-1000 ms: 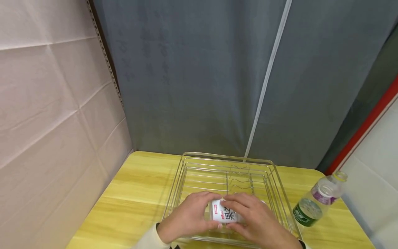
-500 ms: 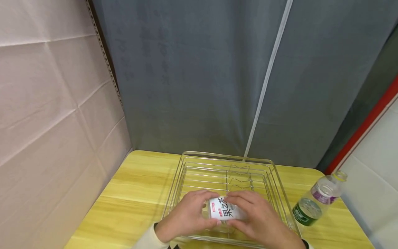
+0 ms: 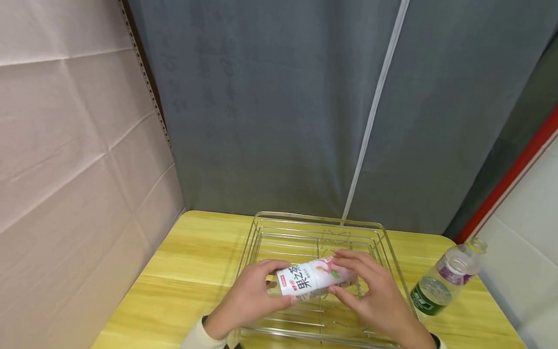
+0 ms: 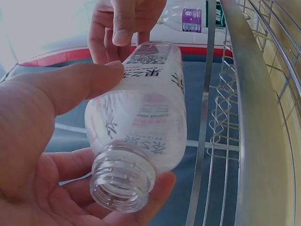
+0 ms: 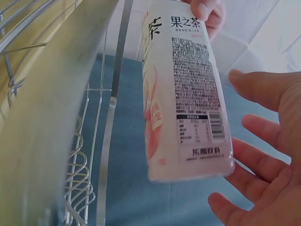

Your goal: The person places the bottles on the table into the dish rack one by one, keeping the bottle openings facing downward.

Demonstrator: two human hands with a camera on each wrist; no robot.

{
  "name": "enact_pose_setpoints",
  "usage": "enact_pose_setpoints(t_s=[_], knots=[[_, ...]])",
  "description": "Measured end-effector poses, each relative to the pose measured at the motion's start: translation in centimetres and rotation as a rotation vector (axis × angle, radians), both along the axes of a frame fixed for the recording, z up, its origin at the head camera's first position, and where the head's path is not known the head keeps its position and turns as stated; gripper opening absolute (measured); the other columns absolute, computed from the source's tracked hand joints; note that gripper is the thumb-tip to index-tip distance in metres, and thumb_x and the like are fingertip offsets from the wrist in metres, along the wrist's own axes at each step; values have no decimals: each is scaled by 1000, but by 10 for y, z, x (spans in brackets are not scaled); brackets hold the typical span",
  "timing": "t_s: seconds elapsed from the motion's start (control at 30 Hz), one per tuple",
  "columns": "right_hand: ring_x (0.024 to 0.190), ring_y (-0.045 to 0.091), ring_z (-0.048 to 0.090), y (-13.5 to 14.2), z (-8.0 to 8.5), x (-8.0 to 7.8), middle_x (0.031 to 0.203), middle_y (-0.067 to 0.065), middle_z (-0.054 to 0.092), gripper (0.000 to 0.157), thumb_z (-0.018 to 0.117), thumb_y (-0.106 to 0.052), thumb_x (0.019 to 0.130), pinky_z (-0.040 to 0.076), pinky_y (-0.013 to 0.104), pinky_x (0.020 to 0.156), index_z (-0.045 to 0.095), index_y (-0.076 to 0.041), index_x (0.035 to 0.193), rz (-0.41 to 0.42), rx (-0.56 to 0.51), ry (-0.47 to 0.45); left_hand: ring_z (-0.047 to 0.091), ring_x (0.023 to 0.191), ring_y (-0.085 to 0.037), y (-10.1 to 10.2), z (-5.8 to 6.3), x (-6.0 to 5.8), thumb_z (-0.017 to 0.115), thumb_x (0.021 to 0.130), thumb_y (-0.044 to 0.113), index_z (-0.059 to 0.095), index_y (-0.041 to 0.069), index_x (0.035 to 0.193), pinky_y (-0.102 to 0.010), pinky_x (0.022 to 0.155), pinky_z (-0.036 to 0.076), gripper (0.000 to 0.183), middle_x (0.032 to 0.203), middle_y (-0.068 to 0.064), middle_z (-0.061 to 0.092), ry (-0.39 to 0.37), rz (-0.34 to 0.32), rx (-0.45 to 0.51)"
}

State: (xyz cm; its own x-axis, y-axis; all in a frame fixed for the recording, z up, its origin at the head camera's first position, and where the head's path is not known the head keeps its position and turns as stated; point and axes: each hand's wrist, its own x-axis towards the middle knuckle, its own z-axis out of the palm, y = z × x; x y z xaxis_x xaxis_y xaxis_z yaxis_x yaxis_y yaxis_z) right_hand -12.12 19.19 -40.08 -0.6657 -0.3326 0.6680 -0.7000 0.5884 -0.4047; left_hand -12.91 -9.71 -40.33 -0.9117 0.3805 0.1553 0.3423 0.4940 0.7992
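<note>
Head view: left hand (image 3: 253, 294) grips neck end of clear plastic bottle with white label, black characters and pink fruit print (image 3: 311, 277); bottle lies tilted, nearly sideways, over silver metal wire basket (image 3: 305, 216) on yellow wood-grain table (image 3: 170, 286). Right hand (image 3: 377, 295) at base end. Clear plastic bottle with purple and green label (image 3: 436, 288) upright, right of basket.

Left wrist view: thumb on bottle's side, fingers beneath; threaded mouth toward camera.

Right wrist view: right hand spread, thumb apart from bottle, fingers near base edge; cannot tell whether they touch.
</note>
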Motion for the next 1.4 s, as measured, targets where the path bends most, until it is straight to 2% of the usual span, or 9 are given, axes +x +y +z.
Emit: enact_pose_setpoints(t_s=[0.17, 0.23, 0.37, 0.47, 0.63, 0.77, 0.9, 0.97, 1.4], knots=[[127, 16, 66, 1, -3, -1, 140, -4, 69, 66, 99, -10, 69, 39, 4, 109, 73, -23, 128, -107, -75, -38, 68, 110, -16, -8, -4, 0, 94, 79, 28, 69, 11, 132, -22, 89, 63, 61, 129, -3, 72, -12, 12, 88], [130, 10, 64, -1, -6, -1, 142, -3, 68, 66, 98, -9, 72, 42, 6, 109, 72, -21, 131, -113, -137, -85, 69, 110, -17, -12, -4, 1, 94, 79, 27, 69, 13, 131, -24, 89, 63, 59, 128, -2, 72, -16, 22, 115], [129, 1, 61, -5, -11, -5, 142, 7, 66, 63, 91, -2, 81, 56, 17, 101, 67, -11, 138, -63, -321, -218, 70, 109, -22, -16, -5, 3, 94, 79, 26, 69, 14, 132, -24, 87, 64, 60, 126, -4, 73, -28, 52, 163], [123, 1, 65, -9, -15, -7, 142, 11, 64, 62, 86, 3, 85, 62, 25, 96, 62, -3, 142, -26, -478, -355, 70, 108, -25, -16, -7, 2, 94, 79, 25, 69, 16, 133, -25, 86, 65, 60, 123, -6, 73, -39, 76, 214], [115, 7, 70, -15, -21, -7, 136, -2, 66, 63, 79, 3, 90, 64, 27, 92, 54, -2, 148, 5, -660, -585, 69, 111, -28, -13, -12, 2, 94, 78, 24, 70, 21, 132, -26, 86, 65, 59, 121, -5, 71, -63, 90, 309], [115, 11, 70, -21, -25, -6, 132, -6, 69, 66, 73, 7, 94, 64, 28, 93, 46, -5, 153, 120, -822, -697, 66, 113, -30, -10, -15, 4, 93, 79, 22, 70, 19, 132, -28, 88, 65, 58, 124, -9, 70, -104, 79, 367], [118, 15, 70, -27, -28, -5, 136, 0, 67, 68, 63, 13, 96, 63, 31, 97, 41, -12, 155, 303, -1000, -730, 66, 113, -27, -5, -18, 6, 92, 81, 22, 68, 14, 134, -28, 89, 65, 58, 126, -13, 68, -148, 64, 388], [118, 15, 70, -30, -29, -5, 136, 1, 66, 68, 61, 14, 97, 63, 32, 97, 41, -16, 155, 355, -1048, -730, 67, 114, -25, -3, -19, 7, 91, 82, 21, 67, 13, 134, -27, 90, 64, 58, 128, -14, 68, -173, 49, 400], [111, 16, 71, -35, -29, -4, 130, 5, 64, 64, 61, 12, 98, 64, 35, 94, 45, -18, 152, 341, -1101, -721, 68, 116, -23, 3, -20, 8, 89, 85, 20, 64, 10, 138, -27, 93, 64, 60, 131, -16, 66, -168, -25, 403]])
